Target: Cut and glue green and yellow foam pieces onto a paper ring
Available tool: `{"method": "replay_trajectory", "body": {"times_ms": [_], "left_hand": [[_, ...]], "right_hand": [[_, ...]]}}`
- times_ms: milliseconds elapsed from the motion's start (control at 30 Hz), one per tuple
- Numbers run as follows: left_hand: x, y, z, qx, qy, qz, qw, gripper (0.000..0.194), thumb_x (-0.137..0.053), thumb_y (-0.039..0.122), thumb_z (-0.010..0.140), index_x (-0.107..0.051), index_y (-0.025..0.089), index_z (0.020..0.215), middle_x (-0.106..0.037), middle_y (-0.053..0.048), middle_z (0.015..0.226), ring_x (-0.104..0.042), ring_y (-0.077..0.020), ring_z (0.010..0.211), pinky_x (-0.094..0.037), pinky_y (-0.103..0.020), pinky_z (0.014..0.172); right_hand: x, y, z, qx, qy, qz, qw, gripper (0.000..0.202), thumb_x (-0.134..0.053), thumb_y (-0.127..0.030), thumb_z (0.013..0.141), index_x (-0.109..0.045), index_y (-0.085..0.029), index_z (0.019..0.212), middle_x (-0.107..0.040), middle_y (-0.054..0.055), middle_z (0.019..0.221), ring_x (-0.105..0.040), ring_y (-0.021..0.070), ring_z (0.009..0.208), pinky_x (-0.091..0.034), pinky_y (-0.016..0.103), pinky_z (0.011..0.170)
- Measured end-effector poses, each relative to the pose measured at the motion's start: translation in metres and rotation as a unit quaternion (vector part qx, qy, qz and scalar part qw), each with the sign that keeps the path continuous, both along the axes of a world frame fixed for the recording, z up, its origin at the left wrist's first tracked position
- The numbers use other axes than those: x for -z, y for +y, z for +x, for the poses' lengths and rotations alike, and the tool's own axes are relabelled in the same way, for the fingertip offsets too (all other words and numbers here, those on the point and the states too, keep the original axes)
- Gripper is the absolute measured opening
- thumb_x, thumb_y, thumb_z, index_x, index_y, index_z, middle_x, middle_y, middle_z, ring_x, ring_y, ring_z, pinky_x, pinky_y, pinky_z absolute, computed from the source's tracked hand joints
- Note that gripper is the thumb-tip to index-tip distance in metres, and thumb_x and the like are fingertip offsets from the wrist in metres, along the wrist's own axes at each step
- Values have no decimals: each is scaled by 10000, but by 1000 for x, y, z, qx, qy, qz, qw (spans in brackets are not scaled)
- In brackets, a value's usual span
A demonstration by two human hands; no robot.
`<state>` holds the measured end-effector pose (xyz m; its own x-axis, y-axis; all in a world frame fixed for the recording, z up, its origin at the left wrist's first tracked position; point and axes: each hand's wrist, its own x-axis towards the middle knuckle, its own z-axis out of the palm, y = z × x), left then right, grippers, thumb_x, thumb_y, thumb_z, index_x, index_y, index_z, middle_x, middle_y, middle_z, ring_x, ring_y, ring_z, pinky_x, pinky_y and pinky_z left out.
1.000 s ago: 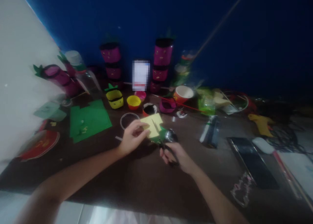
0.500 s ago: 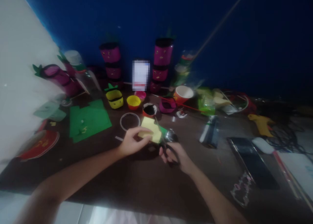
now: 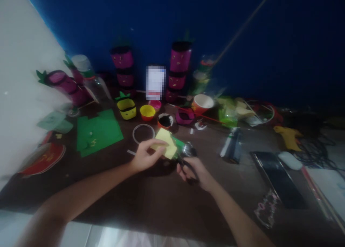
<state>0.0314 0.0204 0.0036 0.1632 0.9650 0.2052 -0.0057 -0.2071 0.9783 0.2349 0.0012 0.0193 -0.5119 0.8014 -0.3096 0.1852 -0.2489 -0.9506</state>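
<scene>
My left hand [image 3: 147, 154] pinches a yellow sheet of paper or foam [image 3: 166, 146] between thumb and fingers. A green piece [image 3: 176, 143] shows along the right side of the yellow one; whether the two are joined I cannot tell. My right hand [image 3: 195, 171] is closed around the black handles of a pair of scissors [image 3: 190, 168]. The blades point up and left at the yellow sheet's right edge, partly hidden by it. Just beyond the right hand lies a shiny clear round object [image 3: 188, 149], its kind blurred.
Ahead stand a black-rimmed cup [image 3: 165, 122], a yellow cup [image 3: 147, 112] and a yellow pot with a face [image 3: 126, 108]. Green sheets [image 3: 99, 133] lie left. A phone [image 3: 279, 178], a yellow glue gun [image 3: 289, 136] and a bracelet [image 3: 266, 209] lie right. Purple decorated containers [image 3: 181, 62] stand behind.
The yellow sheet has turned slightly in my left hand, and more of the green piece shows. The scissors and right hand have shifted only a little.
</scene>
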Motion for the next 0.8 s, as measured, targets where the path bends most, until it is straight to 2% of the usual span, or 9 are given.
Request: {"method": "replay_trajectory", "body": {"times_ms": [167, 433, 800], "left_hand": [[-1, 0, 0, -5, 2, 4, 1000, 135, -617, 236, 788, -664, 137, 867, -688, -43, 742, -655, -100, 523, -522, -150, 470], [0, -1, 0, 1, -1, 4, 1000, 151, -628, 247, 781, -663, 129, 868, -699, -64, 802, -661, -105, 539, -537, -158, 484], [1, -1, 0, 4, 12, 28, 1000, 170, -630, 259, 780, -671, 131, 883, -705, -75, 838, -666, -112, 584, -546, -169, 512]], "right_hand": [[-1, -1, -1, 6, -9, -12, 1000, 477, -545, -615, 708, -549, -142, 644, -501, -17, 458, -411, 81, 419, -276, 204, 399], [-5, -2, -3, 18, -5, -1, 1000, 599, -513, -734, 668, -551, -137, 658, -491, -20, 461, -393, 74, 415, -255, 208, 405], [-6, -3, -5, 22, -5, 10, 1000, 590, -514, -732, 677, -551, -143, 648, -499, -19, 463, -390, 74, 413, -248, 215, 403]]}}
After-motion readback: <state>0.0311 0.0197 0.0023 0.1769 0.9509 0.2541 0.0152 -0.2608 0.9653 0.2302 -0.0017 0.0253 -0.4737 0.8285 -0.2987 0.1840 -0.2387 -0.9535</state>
